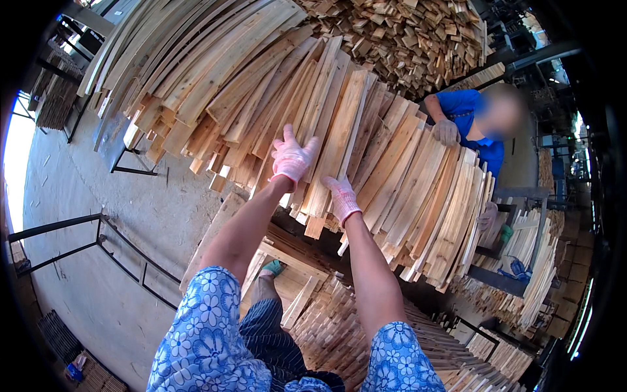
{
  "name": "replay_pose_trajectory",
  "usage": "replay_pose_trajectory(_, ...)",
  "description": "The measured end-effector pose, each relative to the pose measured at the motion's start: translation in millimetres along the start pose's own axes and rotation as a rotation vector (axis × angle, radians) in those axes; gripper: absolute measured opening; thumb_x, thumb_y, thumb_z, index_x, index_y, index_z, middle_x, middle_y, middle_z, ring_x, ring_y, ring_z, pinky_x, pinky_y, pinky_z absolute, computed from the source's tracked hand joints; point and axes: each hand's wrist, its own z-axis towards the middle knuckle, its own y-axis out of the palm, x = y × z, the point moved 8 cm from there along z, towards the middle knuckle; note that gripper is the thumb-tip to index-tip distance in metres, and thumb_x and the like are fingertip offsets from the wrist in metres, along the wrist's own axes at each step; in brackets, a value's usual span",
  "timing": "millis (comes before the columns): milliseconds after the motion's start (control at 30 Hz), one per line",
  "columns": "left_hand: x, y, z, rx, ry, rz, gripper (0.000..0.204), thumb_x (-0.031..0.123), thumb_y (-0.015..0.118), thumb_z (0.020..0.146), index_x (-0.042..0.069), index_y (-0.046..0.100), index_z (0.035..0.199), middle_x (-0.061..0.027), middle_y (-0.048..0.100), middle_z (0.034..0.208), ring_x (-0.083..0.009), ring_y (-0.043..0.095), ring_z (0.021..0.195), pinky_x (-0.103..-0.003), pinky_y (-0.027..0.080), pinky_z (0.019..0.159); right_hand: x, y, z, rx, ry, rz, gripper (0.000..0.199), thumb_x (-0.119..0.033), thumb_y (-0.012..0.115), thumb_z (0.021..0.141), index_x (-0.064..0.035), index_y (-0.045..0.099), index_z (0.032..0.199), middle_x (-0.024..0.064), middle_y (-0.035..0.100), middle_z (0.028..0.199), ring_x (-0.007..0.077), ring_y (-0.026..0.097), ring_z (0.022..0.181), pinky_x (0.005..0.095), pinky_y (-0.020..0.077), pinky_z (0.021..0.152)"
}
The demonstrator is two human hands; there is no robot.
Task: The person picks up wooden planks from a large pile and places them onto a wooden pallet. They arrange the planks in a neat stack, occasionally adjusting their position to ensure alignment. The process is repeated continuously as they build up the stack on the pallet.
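A long row of pale wooden planks (255,85) lies stacked side by side, their near ends uneven. My left hand (292,155), in a pinkish-white work glove, rests on the plank ends with its fingers spread apart. In a matching glove, my right hand (341,198) closes round the near part of a wide plank (337,140), the thumb side over its face. The other fingers of that hand are partly hidden at the plank's edge.
Across the stack at right, a co-worker in a blue shirt (459,104) lays a grey-gloved hand (447,132) on the planks. A heap of wood pieces (398,46) rises behind. Dark metal frames (124,251) stand at left. More wood (339,326) lies stacked below, near my foot.
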Motion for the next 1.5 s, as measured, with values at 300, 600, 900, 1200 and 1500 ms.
replay_pose_trajectory(300,-37,28,26,-0.214,0.141,0.188,0.094,0.045,0.077,0.077,0.006,0.039,0.153,-0.0260,0.038,0.155,-0.0451,0.046,0.139,-0.048,0.045,0.111,28,12,-36,-0.079,-0.034,0.113,0.078,-0.025,0.073,0.087,-0.0009,0.040,0.153,0.0176,0.055,0.146,0.0298,0.050,0.135,0.0377,0.0332,0.116)
replay_pose_trajectory(600,-99,42,-74,-0.595,0.071,-0.390,0.108,0.050,0.075,0.082,-0.007,0.022,0.156,-0.0211,0.062,0.123,-0.0260,0.063,0.102,-0.036,0.054,0.084,52,31,-142,-0.136,0.081,0.365,0.048,-0.023,0.071,0.091,-0.0022,0.060,0.133,0.0122,0.068,0.126,0.0214,0.064,0.113,0.0351,0.0513,0.097)
replay_pose_trajectory(900,-243,44,-210,-1.011,-0.386,-0.990,0.059,0.035,0.081,0.085,0.009,0.060,0.135,-0.0059,0.071,0.117,-0.0236,0.068,0.108,-0.045,0.057,0.097,127,26,-382,-0.277,0.194,0.308,0.069,-0.022,0.073,0.094,-0.0010,0.039,0.151,0.0118,0.061,0.136,0.0211,0.056,0.127,0.0348,0.0462,0.109)
replay_pose_trajectory(1200,-206,80,-226,-1.061,-0.169,-0.969,0.038,0.021,0.080,0.083,0.004,0.072,0.115,-0.0075,0.075,0.107,-0.0218,0.072,0.094,-0.040,0.060,0.088,112,-5,-397,0.128,0.043,-0.135,0.072,-0.016,0.077,0.087,-0.0038,0.042,0.149,0.0126,0.069,0.118,0.0216,0.067,0.105,0.0365,0.0541,0.096)
replay_pose_trajectory(1500,-124,28,-415,-1.067,1.214,-0.311,0.051,0.047,0.051,0.102,0.004,0.067,0.123,-0.0127,0.073,0.117,-0.0270,0.069,0.111,-0.043,0.053,0.103,121,-30,-627,0.369,-0.200,0.501,0.079,-0.018,0.076,0.087,-0.0041,0.036,0.154,0.0132,0.067,0.126,0.0209,0.065,0.114,0.0351,0.0526,0.098)
